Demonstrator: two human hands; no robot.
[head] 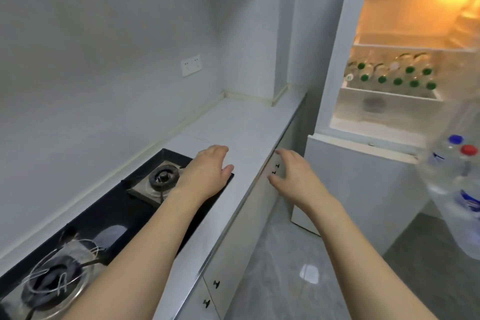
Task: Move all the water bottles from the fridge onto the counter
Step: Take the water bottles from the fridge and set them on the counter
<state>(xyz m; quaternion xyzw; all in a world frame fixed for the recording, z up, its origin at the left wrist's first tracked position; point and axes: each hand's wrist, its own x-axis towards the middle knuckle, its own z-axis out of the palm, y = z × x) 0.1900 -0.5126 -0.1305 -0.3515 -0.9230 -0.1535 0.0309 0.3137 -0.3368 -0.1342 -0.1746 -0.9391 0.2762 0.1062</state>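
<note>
Green-capped water bottles [389,74] crowd the fridge [337,65] shelf at two o'clock. Counter [241,125] lies bare-looking ahead. Left hand [205,171] and right hand [298,176] hover relaxed, empty. Tight packing could perhaps topple neighbouring bottles when one is pulled.

A black gas stove [109,205] is set into the worktop, with one burner [163,176] farther off and another burner [52,283] close by, ringed by bent wire. A white double socket [191,65] sits on the grey wall [104,47]. White cupboard doors [228,262] with small black knobs [216,284] stand above a glossy grey tiled floor [298,280]
</note>
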